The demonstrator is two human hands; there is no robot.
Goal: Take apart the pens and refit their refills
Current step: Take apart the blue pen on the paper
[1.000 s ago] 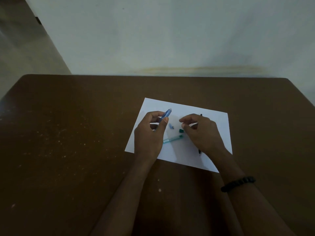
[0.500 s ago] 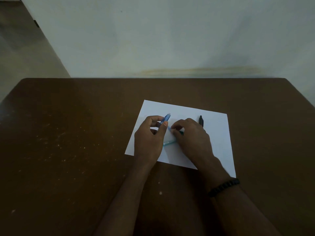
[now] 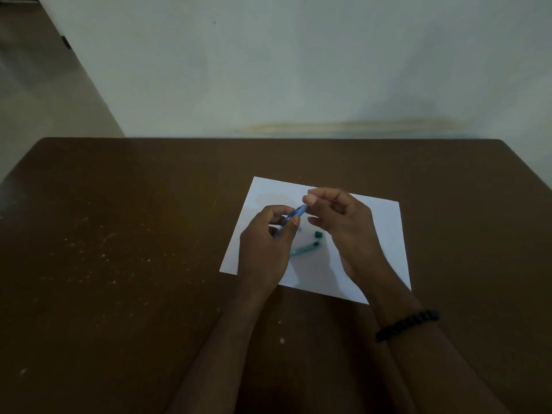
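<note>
Holding the blue pen (image 3: pixel 294 218) in my left hand (image 3: pixel 264 246) – right hand (image 3: pixel 340 219) fingertips seemingly pinch its tip; green pen (image 3: pixel 304 248) lies on paper (image 3: pixel 385 234).

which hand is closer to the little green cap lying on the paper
The right hand. Its curled fingers hang just above and to the right of the green cap. The left hand, holding the blue pen, sits farther off to the cap's left.
</note>
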